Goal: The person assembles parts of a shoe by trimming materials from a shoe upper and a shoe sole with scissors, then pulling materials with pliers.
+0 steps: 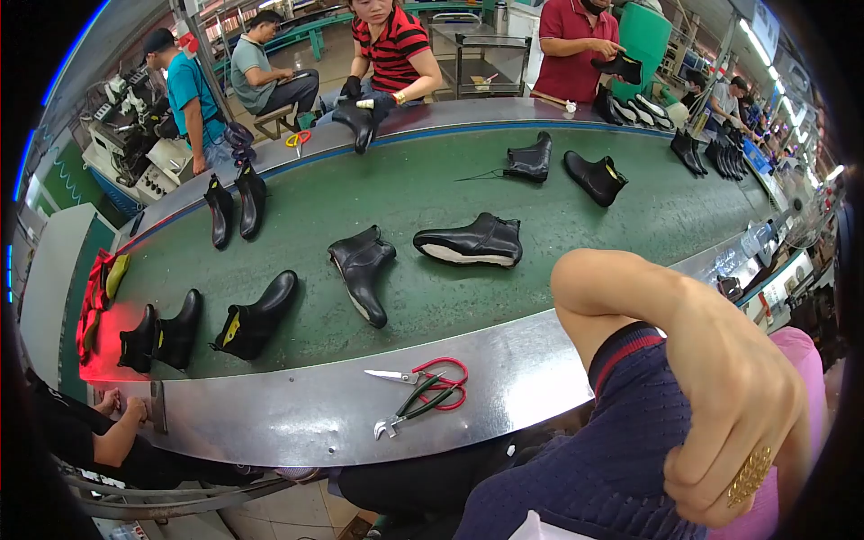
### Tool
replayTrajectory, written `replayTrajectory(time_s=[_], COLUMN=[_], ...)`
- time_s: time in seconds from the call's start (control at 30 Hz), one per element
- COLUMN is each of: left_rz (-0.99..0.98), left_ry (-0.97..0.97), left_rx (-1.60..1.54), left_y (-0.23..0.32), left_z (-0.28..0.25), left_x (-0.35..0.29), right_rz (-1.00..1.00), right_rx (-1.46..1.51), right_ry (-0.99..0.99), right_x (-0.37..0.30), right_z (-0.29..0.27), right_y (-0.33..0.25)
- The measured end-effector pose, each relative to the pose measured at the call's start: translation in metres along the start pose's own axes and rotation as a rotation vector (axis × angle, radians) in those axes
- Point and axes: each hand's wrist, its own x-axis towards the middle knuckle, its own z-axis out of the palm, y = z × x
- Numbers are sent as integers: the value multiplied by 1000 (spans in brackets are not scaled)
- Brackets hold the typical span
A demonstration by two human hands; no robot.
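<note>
Right hand (pixel 738 423) curled loosely, grasping nothing, lower right; left hand unseen; scissors (pixel 430 373) and pliers (pixel 416 407) idle on surface (pixel 297 418); pickup likely pending

Glossy black leather boots (pixel 362 270) lie on a matt green belt (pixel 414 193); brushed metal rim (pixel 297 414); red plastic-handled scissors (pixel 423 373).

Bright overhead factory light, sharp center, fisheye-bent black-vignetted edges.

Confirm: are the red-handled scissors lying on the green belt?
No, the red-handled scissors lie on the metal edge beside the green-handled pliers, off the green belt.
</note>
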Motion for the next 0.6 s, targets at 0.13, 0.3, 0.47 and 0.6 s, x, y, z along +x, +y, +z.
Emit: replayTrajectory(time_s=[0.13,0.3,0.47,0.6], left_rz=[-17,15,40,22], left_ry=[-20,-17,0,-2], left_rx=[-24,-82,-93,-59], left_y=[-10,-22,-22,0], left_z=[-9,-12,-10,1], left_x=[6,5,6,1], right_rz=[252,155,165,86], right_rx=[216,136,100,156], right_ry=[30,227,235,148], right_x=[21,17,25,18], right_z=[-7,-10,-8,-12], right_y=[1,24,20,15])
